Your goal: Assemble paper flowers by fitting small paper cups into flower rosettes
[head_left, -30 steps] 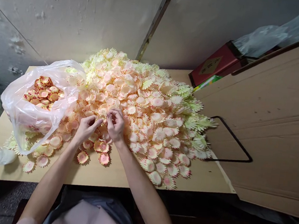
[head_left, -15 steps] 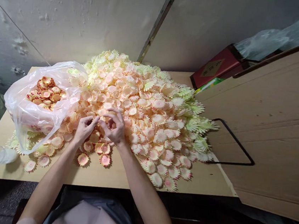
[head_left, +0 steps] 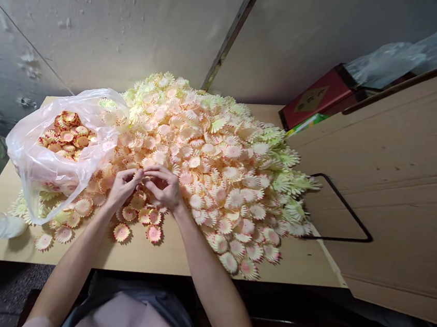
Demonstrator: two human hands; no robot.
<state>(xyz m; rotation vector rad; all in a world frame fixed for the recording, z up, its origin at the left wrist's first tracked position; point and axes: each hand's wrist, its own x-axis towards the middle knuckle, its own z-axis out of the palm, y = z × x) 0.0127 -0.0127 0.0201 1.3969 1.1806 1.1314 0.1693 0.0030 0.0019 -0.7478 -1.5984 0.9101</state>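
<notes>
Bag in the head view: a white, translucent plastic bag stands open on the pale wooden table, partly filled with red-edged, petal-rimmed discs.
Flower heap: a broad mound of thin, toothed flower discs in cream, pink and yellow-green spreads right of the bag and up behind it.
Left hand: the left hand is just right of the bag, above the heap's near edge, thumb and forefinger drawn together; I cannot tell whether they pinch a disc.
Right hand: the right hand is farther right of the bag, fingers bent loosely and tips meeting the left hand's; anything between them is hidden.
Separate blooms: a few pink-centred, red-edged discs lie flat, below and right of the bag.
Flowers bagged: some discs are inside the bag; whether these are finished or waiting, I cannot tell.
Flowers loose: most visible discs lie outside the bag, so I judge much handling remains; finished and unfinished ones cannot be told apart.
</notes>
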